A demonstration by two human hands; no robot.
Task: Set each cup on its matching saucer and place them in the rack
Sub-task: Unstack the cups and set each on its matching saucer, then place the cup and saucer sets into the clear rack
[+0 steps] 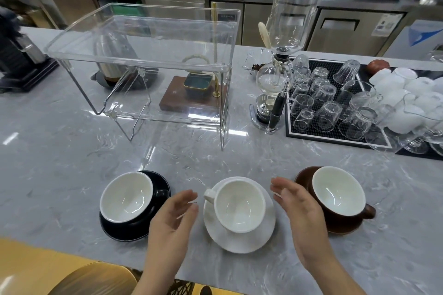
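The black cup [125, 197] is sitting on its black saucer [134, 227]. The left hand [171, 217] is hovering, its grip released. The white cup [238, 206] is sitting on its white saucer [239, 238] between the hands. The right hand [299, 208] is hovering too, holding nothing. The brown cup [338, 193] is sitting on its saucer [345, 227]. The rack [141, 55] is standing farther back on the table [72, 163].

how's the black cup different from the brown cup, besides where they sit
The black cup has a black outside and its handle points right, toward the left hand; the brown cup is brown outside with its handle pointing right, away from the right hand. The black cup sits toward the far left of its black saucer; the brown cup covers most of its brown saucer. Both are upright, empty and white inside.
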